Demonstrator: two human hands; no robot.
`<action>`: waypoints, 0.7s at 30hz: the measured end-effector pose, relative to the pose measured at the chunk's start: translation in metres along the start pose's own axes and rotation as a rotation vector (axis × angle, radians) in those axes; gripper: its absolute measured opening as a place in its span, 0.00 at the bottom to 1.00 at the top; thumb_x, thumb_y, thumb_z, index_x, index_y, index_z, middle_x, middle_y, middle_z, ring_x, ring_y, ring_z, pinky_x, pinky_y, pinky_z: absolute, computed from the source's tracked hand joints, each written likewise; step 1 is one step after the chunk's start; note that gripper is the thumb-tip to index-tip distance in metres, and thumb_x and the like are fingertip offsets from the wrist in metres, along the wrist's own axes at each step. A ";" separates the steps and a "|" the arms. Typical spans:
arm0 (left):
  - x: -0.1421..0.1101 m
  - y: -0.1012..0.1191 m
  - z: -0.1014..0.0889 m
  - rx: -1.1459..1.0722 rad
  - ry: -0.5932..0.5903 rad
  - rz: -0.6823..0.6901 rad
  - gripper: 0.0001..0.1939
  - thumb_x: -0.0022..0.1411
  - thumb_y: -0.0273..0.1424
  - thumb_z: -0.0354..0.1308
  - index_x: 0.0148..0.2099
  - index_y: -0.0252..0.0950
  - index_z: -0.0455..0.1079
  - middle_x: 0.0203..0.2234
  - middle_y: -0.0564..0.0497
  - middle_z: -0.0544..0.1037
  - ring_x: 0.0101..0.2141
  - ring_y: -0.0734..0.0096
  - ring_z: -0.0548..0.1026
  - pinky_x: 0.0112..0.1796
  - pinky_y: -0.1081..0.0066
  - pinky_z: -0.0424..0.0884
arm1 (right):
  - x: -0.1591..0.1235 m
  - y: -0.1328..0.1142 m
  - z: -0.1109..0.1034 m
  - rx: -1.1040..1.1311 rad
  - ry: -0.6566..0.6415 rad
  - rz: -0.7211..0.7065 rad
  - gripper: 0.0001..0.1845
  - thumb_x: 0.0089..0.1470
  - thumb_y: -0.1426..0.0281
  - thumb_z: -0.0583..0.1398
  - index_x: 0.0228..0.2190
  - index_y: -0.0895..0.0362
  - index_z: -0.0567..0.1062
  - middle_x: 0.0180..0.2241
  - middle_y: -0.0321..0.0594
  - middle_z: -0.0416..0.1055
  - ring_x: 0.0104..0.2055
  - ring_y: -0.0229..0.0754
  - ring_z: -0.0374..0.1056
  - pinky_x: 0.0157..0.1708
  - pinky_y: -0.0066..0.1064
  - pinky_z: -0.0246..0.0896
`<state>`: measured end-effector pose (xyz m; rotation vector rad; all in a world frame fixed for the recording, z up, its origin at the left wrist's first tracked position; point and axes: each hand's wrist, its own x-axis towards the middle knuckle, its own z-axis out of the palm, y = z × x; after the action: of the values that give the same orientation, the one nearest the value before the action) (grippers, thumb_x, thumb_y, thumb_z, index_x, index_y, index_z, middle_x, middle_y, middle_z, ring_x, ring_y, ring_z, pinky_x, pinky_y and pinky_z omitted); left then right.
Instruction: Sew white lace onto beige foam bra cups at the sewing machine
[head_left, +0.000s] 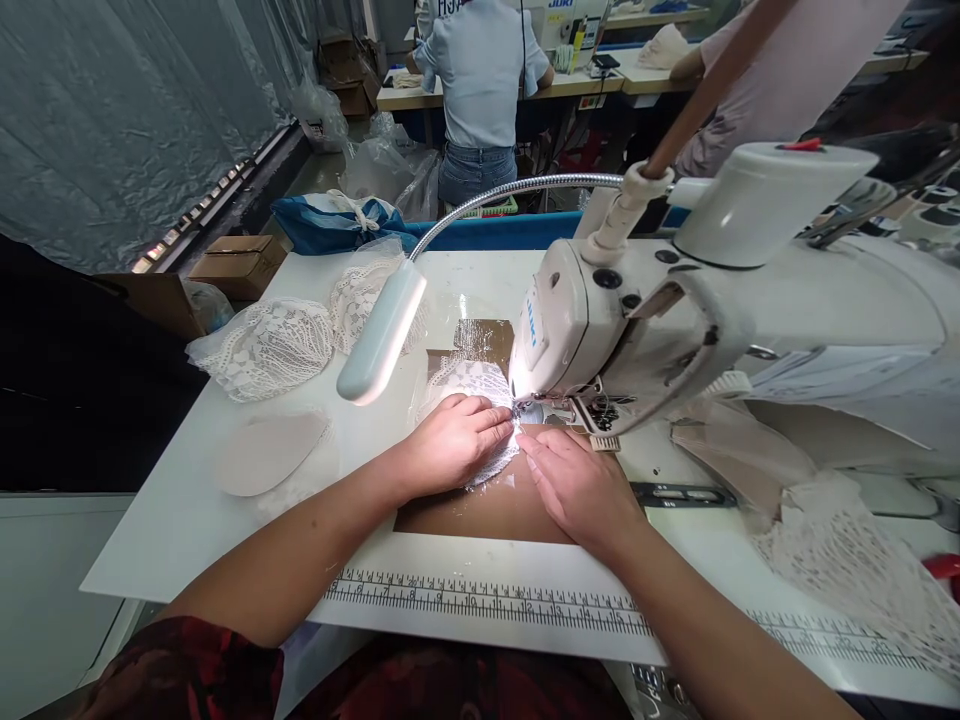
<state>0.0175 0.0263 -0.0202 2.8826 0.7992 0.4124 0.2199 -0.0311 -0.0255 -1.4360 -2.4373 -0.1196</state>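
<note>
A white lace bra cup lies under the needle area of a JUKI sewing machine, lit by the lamp. My left hand rests flat on top of the cup, fingers stretched toward the needle. On its right edge, close to the presser foot, my right hand has thumb and fingertips together on the lace. The fingertips hide part of that edge. Beneath both hands is a brown plate covered with clear film.
Other lace cups and a beige cup piece lie at left. A lamp on a bendy arm hangs over the table. Lace fabric lies at right. A printed ruler runs along the front edge. A co-worker sits ahead.
</note>
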 end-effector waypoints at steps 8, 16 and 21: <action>0.001 0.000 -0.003 0.009 0.012 0.009 0.15 0.68 0.29 0.46 0.50 0.31 0.71 0.50 0.43 0.75 0.45 0.61 0.70 0.45 0.60 0.68 | 0.008 -0.003 -0.004 -0.101 -0.158 0.143 0.21 0.53 0.77 0.52 0.45 0.51 0.75 0.32 0.37 0.74 0.31 0.41 0.64 0.28 0.31 0.47; 0.002 0.001 -0.004 0.011 -0.010 0.006 0.15 0.67 0.28 0.47 0.50 0.32 0.71 0.50 0.43 0.74 0.46 0.62 0.70 0.46 0.62 0.67 | 0.010 0.001 -0.006 -0.103 -0.231 0.156 0.22 0.55 0.77 0.51 0.48 0.49 0.73 0.37 0.38 0.75 0.31 0.40 0.64 0.27 0.31 0.44; 0.000 -0.001 -0.004 -0.001 -0.009 0.012 0.15 0.67 0.28 0.48 0.52 0.32 0.70 0.51 0.44 0.74 0.47 0.62 0.69 0.47 0.62 0.67 | 0.012 0.001 -0.008 -0.145 -0.250 0.235 0.21 0.54 0.77 0.51 0.45 0.49 0.75 0.35 0.39 0.74 0.31 0.40 0.63 0.28 0.31 0.45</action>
<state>0.0158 0.0271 -0.0164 2.8879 0.7802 0.4012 0.2171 -0.0231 -0.0142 -1.8923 -2.4692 -0.0686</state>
